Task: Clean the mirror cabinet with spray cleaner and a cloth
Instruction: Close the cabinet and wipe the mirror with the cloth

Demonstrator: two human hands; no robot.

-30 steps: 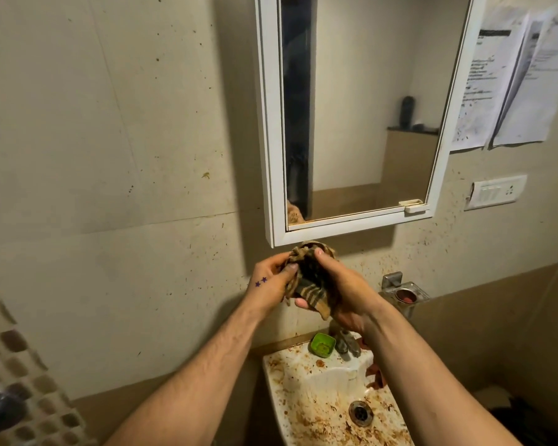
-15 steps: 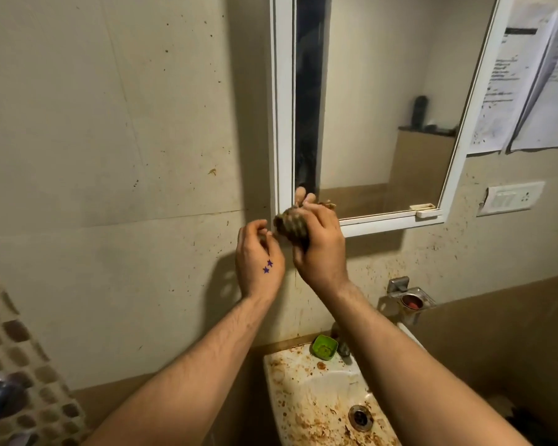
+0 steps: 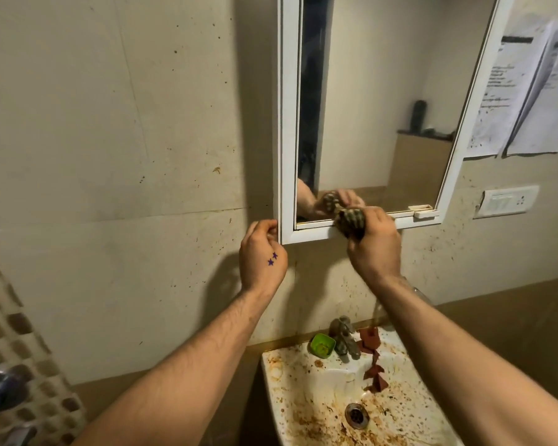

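Two hands at 6 o'clock on the mirror cabinet (image 3: 287, 123): right hand (image 3: 372, 243) clutches a balled cloth (image 3: 351, 220); left hand (image 3: 263, 255) fingers (image 3: 266, 226) curl at the corner, grip unclear. Papers (image 3: 509, 91) at 2 o'clock: print unreadable.

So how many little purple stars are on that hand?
2. Both sit on the back of the left hand: the upper star, and the lower star right beside it. The palm side is hidden.

Below you, the white basin (image 3: 273, 378) is spattered with brown stains, thickest around its drain (image 3: 356, 415). On its back ledge a small green cup (image 3: 322, 345) sits just beside the tap (image 3: 345, 341). On the tap's other side, red folded pieces (image 3: 372, 358) trail down into the bowl.
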